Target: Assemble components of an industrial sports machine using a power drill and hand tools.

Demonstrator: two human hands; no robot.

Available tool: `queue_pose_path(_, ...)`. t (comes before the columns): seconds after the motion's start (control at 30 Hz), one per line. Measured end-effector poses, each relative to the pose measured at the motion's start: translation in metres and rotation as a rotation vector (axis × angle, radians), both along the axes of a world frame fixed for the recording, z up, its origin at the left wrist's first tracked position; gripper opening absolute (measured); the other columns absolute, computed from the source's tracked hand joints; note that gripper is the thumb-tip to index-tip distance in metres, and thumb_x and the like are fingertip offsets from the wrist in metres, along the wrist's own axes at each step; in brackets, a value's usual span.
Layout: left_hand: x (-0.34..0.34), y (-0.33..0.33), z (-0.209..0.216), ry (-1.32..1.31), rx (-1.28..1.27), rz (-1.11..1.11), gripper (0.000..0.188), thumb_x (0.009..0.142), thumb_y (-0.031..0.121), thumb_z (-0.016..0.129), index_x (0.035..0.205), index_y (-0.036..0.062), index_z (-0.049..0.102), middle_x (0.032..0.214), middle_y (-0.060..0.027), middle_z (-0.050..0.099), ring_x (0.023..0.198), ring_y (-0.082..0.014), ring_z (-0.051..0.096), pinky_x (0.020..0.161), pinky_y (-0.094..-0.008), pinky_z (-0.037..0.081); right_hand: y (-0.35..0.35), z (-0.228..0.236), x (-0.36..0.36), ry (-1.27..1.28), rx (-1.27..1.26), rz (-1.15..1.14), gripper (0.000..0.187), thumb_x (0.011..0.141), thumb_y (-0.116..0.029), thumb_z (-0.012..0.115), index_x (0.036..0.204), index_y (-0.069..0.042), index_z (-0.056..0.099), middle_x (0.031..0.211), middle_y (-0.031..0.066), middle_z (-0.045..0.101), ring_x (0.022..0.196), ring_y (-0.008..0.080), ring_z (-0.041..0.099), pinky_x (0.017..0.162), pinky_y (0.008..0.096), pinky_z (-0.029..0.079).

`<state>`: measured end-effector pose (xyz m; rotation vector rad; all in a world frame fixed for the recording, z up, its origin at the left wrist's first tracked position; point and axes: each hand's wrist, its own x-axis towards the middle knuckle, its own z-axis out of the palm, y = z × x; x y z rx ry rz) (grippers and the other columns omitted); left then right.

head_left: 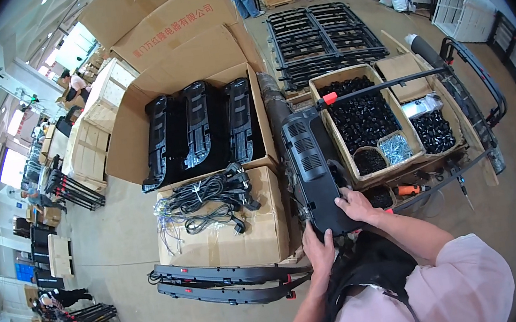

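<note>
A long black plastic housing with vent slots (307,164) lies lengthwise in front of me, its near end close to my apron. At its near left corner my left hand (318,250) is closed on the edge, thumb up. Over its right edge my right hand (357,207) grips with the thumb on top; the fingertips underneath are hidden. To the left, several similar black housings (196,120) stand in an open carton (123,136). Bundled black power cables with plugs (211,196) rest on a closed carton (253,226) beside my left hand.
Right of the housing, a divided wooden box (363,181) holds small black parts (361,113) and silvery screws (396,149). An orange-handled tool (411,190) lies near my right forearm. Long black curved rails (220,276) sit at lower left; black frames (327,40) are stacked beyond.
</note>
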<state>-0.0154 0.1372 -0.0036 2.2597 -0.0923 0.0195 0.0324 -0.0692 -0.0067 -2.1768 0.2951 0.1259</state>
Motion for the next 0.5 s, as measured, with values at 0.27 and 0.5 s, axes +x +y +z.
queue_pose_path(0.27,-0.004,0.002,-0.014,0.035,-0.034,-0.127,0.064,0.104,0.016,0.056,0.156,-0.0125,0.031,0.155,-0.0373,0.041,0.144,-0.0504,0.042,0.121,-0.0527,0.032,0.003,-0.001,-0.003,0.060,-0.035,0.001,0.052,0.103,-0.035,0.058,0.136,0.005,0.059,0.120,0.0337,0.068,0.117,0.0474,0.065,0.102,0.0519,0.050)
queue_pose_path(0.5,-0.007,0.001,-0.016,0.078,-0.059,-0.133,0.066,0.105,0.018,0.055,0.157,-0.0126,0.028,0.157,-0.0370,0.039,0.147,-0.0486,0.038,0.124,-0.0511,0.028,0.001,-0.001,-0.006,0.035,-0.015,0.023,0.051,0.103,-0.034,0.058,0.136,0.003,0.059,0.123,0.0315,0.068,0.118,0.0471,0.064,0.103,0.0510,0.050)
